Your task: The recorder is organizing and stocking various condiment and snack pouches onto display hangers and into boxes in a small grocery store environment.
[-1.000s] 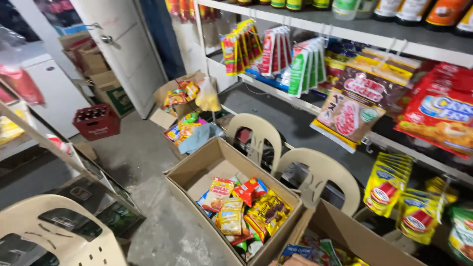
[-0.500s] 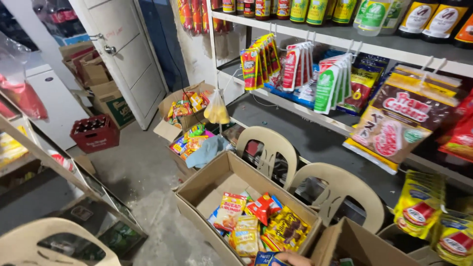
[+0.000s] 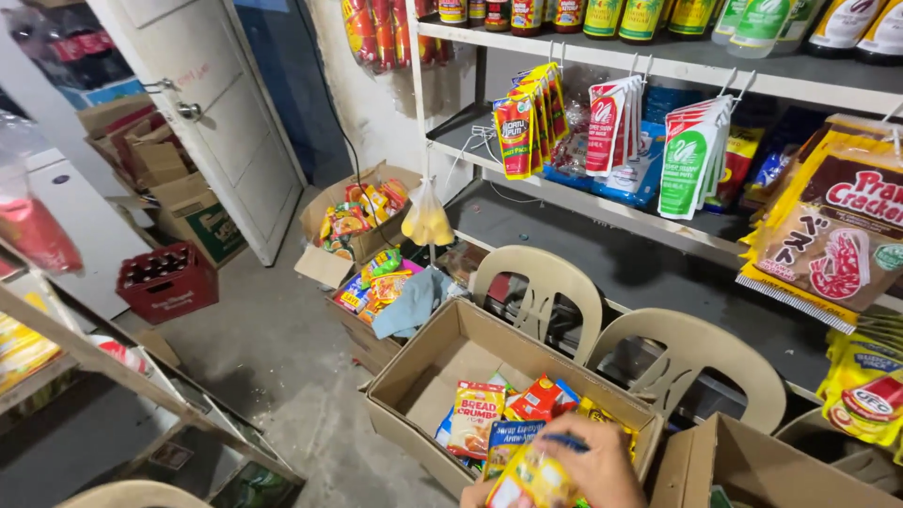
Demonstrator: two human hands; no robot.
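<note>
We are seeing one hand [image 3: 593, 466] at bottom edge, knuckles up, fingers curling down and closing in grip. Which hand it is, we cannot tell. Second hand barely showing at frame bottom, mostly hidden.

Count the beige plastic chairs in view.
3. One chair stands behind the open cardboard box, a second chair is beside it to the right, and part of a third chair back shows at the bottom left. More may be hidden outside the frame.
</note>
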